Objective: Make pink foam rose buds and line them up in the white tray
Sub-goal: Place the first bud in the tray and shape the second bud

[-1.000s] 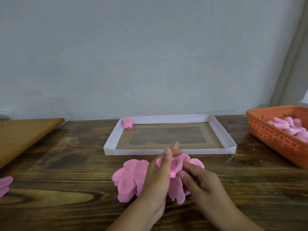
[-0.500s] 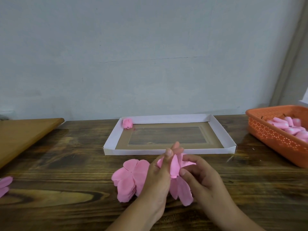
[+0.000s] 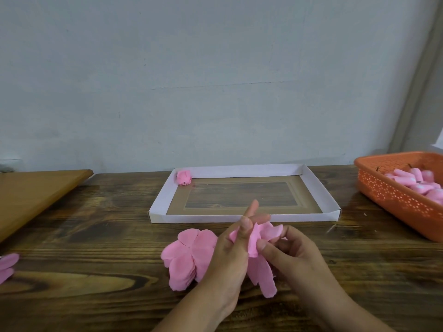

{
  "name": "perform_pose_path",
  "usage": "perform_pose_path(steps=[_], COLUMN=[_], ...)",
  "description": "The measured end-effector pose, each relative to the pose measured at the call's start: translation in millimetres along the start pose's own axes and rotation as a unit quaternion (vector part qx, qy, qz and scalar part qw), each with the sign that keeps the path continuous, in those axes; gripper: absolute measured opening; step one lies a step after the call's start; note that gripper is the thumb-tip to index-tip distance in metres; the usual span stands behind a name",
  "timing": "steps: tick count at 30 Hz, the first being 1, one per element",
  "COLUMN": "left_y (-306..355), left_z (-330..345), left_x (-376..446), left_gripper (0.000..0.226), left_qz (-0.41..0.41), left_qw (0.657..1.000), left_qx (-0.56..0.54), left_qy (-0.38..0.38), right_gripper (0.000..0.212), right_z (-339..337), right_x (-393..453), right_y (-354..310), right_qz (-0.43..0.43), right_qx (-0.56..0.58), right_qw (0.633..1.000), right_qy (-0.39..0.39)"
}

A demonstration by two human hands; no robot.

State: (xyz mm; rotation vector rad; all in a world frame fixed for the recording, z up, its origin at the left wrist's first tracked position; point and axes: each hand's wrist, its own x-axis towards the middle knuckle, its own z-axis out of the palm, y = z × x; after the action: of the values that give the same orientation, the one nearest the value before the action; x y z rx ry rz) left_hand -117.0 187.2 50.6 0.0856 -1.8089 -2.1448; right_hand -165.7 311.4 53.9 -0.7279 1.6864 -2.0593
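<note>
Dark wooden surface (image 3: 96, 236), and I see left hand (image 3: 227, 255) and right hand (image 3: 294, 255) both pinching the pink foam flower (image 3: 260, 238) near the white tray (image 3: 158, 200); loosen either pinch and the petals likely spring open.

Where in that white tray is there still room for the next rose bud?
Nearly everywhere: one finished bud sits in the far-left corner of the white tray, and the floor to its right is bare up to the right wall. The crowded spot is before the tray, where both hands work beside the stack of pink petals.
</note>
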Motion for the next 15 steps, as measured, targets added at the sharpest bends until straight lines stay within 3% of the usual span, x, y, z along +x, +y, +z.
perform_pose_path(steps=[6,11,15], left_y=[1.5,-1.3,-2.6], left_z=[-1.2,-1.9,-5.4], left_x=[-1.6,-0.9,-3.1], left_gripper=[0.084,0.068,0.079], left_qz=[0.010,0.021,0.030], left_qw=[1.000,0.999,0.998], left_qx=[0.003,0.035,0.023], left_qy=[-0.003,0.000,-0.044], right_gripper=[0.043,0.050,0.035], right_z=[-3.8,-3.2,-1.3], right_x=[0.8,0.2,-1.0], right_y=[0.4,-1.6,-6.2], right_qz=[0.078,0.101,0.104], right_qx=[0.053,0.062,0.063], right_qw=[0.995,0.993,0.992], right_qy=[-0.043,-0.022,-0.023])
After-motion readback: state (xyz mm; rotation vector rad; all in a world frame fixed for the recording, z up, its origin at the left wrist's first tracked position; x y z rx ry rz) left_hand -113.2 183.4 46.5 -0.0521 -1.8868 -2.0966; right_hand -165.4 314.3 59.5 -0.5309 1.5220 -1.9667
